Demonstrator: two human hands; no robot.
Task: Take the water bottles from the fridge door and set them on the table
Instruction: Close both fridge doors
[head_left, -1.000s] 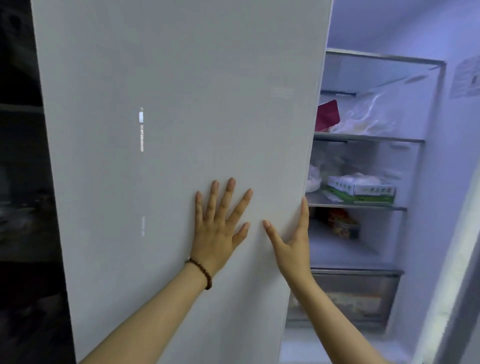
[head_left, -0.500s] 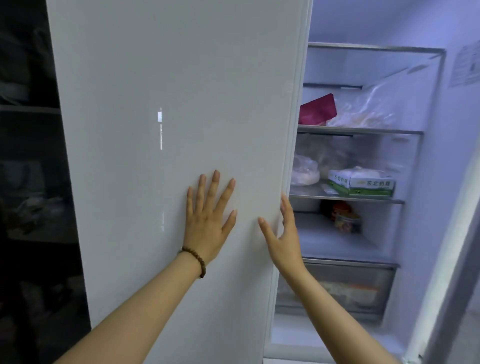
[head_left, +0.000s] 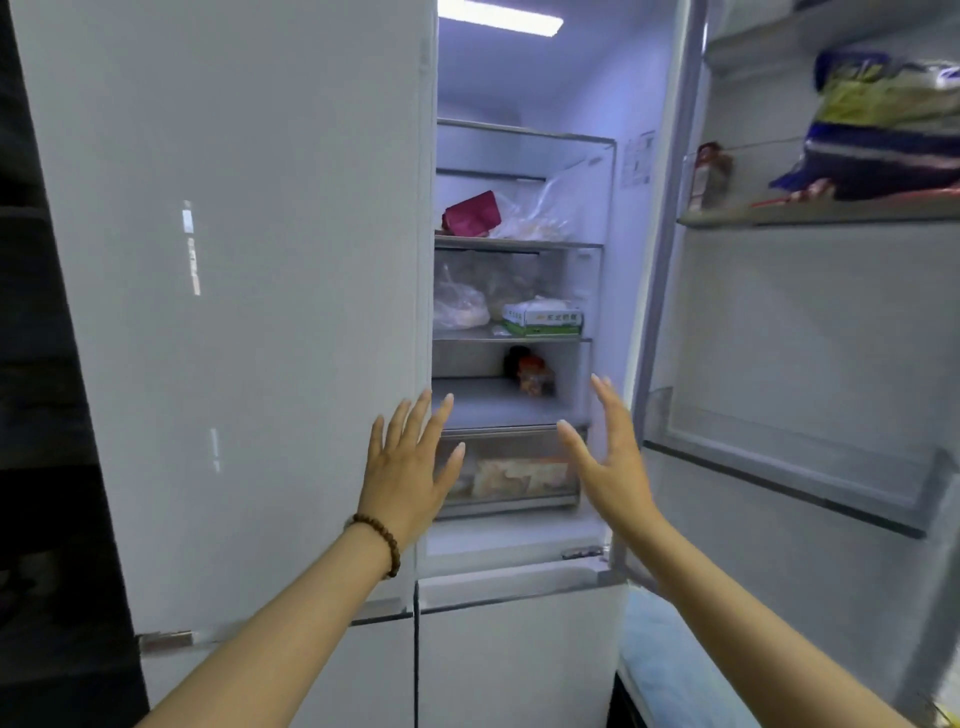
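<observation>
Fingers (head_left: 435, 415) spread on both hands, empty, before open fridge (head_left: 519, 405)

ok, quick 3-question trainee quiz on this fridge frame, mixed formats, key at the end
1. True or false: the left hand has a grip on a water bottle.
2. Multiple choice: the green and white carton sits on A) an inner fridge shelf, B) the right door's rack, C) the bottom drawer.
3. Fill in: the beaded bracelet is on the ___ wrist.

Key: 1 false, both hands are open and empty, the right hand too, and no water bottle can be made out. 2 A. 3 left.
</observation>
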